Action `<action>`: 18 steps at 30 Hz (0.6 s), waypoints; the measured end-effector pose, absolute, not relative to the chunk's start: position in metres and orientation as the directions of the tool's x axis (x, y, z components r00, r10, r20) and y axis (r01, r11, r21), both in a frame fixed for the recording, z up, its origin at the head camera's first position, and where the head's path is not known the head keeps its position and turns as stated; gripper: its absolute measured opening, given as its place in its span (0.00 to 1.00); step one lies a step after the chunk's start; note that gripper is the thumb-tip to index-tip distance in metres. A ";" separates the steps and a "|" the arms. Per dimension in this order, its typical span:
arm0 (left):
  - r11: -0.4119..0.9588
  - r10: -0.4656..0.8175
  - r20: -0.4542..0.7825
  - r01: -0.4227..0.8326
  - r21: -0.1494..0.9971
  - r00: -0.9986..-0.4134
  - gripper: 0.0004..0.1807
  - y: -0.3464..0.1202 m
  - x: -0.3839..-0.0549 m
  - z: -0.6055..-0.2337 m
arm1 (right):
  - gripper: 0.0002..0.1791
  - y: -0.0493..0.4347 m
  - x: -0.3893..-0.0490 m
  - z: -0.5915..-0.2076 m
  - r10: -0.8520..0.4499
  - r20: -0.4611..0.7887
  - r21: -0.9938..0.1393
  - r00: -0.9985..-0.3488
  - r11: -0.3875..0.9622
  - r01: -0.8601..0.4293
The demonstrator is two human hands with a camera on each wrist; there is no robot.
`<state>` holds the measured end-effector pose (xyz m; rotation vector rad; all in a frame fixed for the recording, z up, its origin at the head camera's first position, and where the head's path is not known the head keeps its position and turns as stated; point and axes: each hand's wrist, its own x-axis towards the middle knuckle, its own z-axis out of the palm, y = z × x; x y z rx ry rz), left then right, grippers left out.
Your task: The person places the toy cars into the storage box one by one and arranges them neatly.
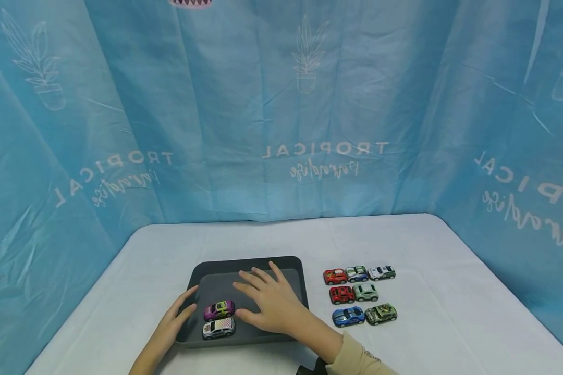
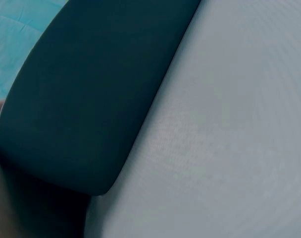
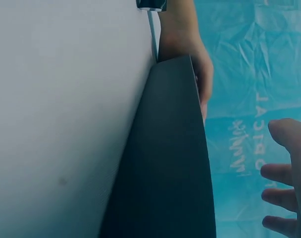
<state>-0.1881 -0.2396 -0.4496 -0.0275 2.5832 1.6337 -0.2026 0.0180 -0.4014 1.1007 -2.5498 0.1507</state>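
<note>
A dark grey tray (image 1: 251,264) lies on the white table. My left hand (image 1: 169,322) holds its left edge, with the thumb and a finger over the rim; the other fingers are hidden in the head view. Inside the tray, a purple and yellow-green toy car (image 1: 219,310) sits behind a white and silver toy car (image 1: 218,328). My right hand (image 1: 273,302) hovers over the tray, fingers spread and holding nothing, its thumb just right of the two cars. The tray's outer wall (image 2: 96,84) fills much of the left wrist view.
Right of the tray stand several toy cars in three rows: a red car (image 1: 335,276) and two white-patterned ones at the back, a red car (image 1: 342,295) and a pale green car (image 1: 366,292) mid-row, a blue car (image 1: 349,316) and a camouflage car (image 1: 381,313) in front. Blue curtains (image 1: 234,187) surround the table.
</note>
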 end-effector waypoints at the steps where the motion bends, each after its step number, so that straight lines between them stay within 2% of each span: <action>1: 0.432 0.031 -0.080 -0.059 0.900 -0.996 0.32 -0.240 -0.188 -0.450 | 0.29 0.020 -0.202 -0.402 -0.680 0.364 0.046 -0.636 0.695 -0.717; 13: 0.459 0.022 -0.077 -0.058 0.886 -0.997 0.32 -0.241 -0.188 -0.451 | 0.33 0.049 -0.202 -0.406 -0.614 0.354 0.026 -0.705 0.760 -0.649; 18: 0.462 0.018 -0.074 -0.057 0.885 -0.997 0.32 -0.240 -0.188 -0.451 | 0.33 0.062 -0.203 -0.409 -0.582 0.400 0.025 -0.708 0.780 -0.626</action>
